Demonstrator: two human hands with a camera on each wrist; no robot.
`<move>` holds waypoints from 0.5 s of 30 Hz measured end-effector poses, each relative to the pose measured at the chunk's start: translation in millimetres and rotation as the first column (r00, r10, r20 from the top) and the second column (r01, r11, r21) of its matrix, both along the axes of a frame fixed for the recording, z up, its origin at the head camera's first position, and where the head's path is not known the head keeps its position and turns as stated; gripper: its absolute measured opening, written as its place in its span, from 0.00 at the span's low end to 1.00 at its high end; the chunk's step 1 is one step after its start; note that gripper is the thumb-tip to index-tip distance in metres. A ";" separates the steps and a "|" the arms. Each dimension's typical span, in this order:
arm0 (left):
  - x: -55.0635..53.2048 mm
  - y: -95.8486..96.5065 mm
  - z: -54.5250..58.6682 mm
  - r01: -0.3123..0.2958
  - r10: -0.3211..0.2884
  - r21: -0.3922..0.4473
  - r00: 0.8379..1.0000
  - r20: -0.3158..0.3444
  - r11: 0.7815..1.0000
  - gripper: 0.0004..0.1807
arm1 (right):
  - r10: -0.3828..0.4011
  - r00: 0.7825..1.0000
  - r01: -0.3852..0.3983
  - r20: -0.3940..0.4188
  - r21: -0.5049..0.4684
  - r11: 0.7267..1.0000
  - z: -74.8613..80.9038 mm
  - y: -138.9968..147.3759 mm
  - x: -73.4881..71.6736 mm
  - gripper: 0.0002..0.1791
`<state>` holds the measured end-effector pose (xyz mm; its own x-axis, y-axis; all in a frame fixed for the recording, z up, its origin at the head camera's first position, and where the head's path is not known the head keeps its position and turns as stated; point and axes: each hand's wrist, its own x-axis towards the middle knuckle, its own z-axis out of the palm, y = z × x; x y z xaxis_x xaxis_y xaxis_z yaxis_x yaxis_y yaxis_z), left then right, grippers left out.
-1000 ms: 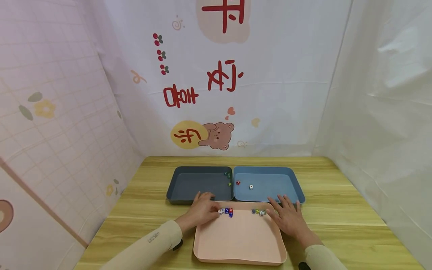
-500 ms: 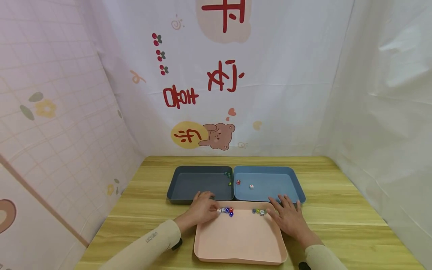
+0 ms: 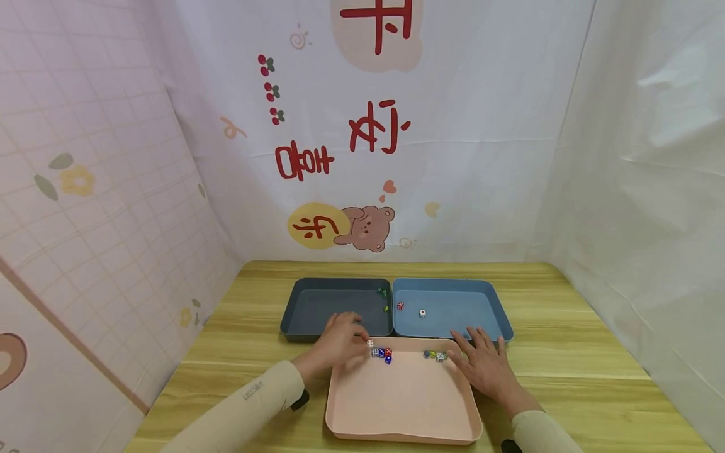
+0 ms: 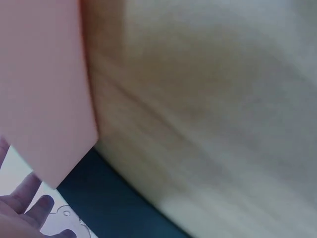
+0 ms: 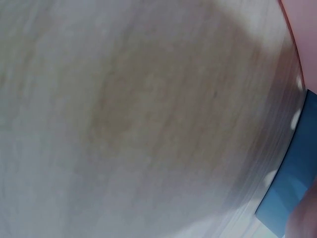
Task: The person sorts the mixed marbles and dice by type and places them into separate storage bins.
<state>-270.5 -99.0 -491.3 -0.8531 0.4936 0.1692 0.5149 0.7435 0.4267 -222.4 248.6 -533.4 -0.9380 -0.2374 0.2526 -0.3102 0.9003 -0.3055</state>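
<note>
In the head view my left hand [image 3: 338,341] pinches a white die [image 3: 370,343] between fingertips and thumb, over the far left corner of the pink tray [image 3: 402,402]. Just beside it in the tray sit a white-and-blue die [image 3: 375,353], a red die [image 3: 388,352] and blue dice [image 3: 387,360]. My right hand [image 3: 483,365] lies with spread fingers across the tray's far right corner, fingertips at the blue tray's near rim. Its thumb is next to another white die [image 3: 440,357] and a yellow-green bead-like piece [image 3: 433,354]. The left wrist view catches only fingers [image 4: 37,210] past the pink wall.
Behind the pink tray, a dark slate tray [image 3: 334,308] holds several small green pieces [image 3: 382,292] at its right side. The adjoining blue tray [image 3: 459,308] contains a red die [image 3: 400,306] and a white die [image 3: 422,313]. All stand on a wood-grain table [image 3: 572,352].
My left hand has risen slightly and moved away from me, taking the white die off the left end of the row. The right hand stays where it was.
</note>
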 end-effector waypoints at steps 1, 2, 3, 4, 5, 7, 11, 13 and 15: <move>-0.7 0.5 2.4 -0.003 0.003 0.010 1.000 0.008 1.000 0.04 | 0.003 1.000 -0.003 -0.006 0.005 1.000 -1.8 0.6 -0.4 0.31; -1.6 1.1 4.8 -0.005 0.005 0.013 1.000 0.008 1.000 0.04 | 0.005 1.000 -0.005 -0.008 0.001 1.000 -1.9 0.7 -0.3 0.31; -2.7 1.9 7.2 -0.008 0.008 0.015 1.000 0.007 1.000 0.04 | 0.006 1.000 -0.006 -0.009 -0.002 1.000 -2.1 0.9 -0.3 0.31; -3.9 3.0 9.5 -0.012 0.012 0.015 1.000 0.004 1.000 0.04 | 0.007 1.000 -0.007 -0.008 -0.001 1.000 -2.4 1.3 -0.5 0.31; -5.3 4.3 11.8 -0.017 0.017 0.014 1.000 0.001 1.000 0.04 | 0.006 1.000 -0.006 -0.003 -0.005 1.000 -1.8 1.1 -0.2 0.31; -8.2 7.3 16.6 -0.025 0.025 0.012 1.000 0.000 1.000 0.04 | 0.004 1.000 -0.004 0.008 0.003 1.000 -0.6 1.2 0.3 0.32; -15.4 15.0 26.5 -0.047 0.046 0.022 0.999 0.018 0.999 0.04 | -0.004 0.999 0.004 0.040 0.010 1.000 4.5 0.4 1.0 0.32; -19.0 19.5 32.2 -0.056 0.055 0.031 0.998 0.025 0.998 0.04 | -0.006 0.999 0.005 0.051 0.014 1.000 6.0 0.2 1.2 0.32; -23.1 24.4 37.6 -0.064 0.064 0.033 0.998 0.022 0.997 0.05 | -0.006 0.998 0.005 0.057 0.013 1.000 7.0 0.0 1.4 0.32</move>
<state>-293.6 -74.6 -453.7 -0.8862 0.4322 0.1667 0.4574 0.7595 0.4625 -221.0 248.6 -526.4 -0.9521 -0.2350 0.1955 -0.2875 0.9059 -0.3111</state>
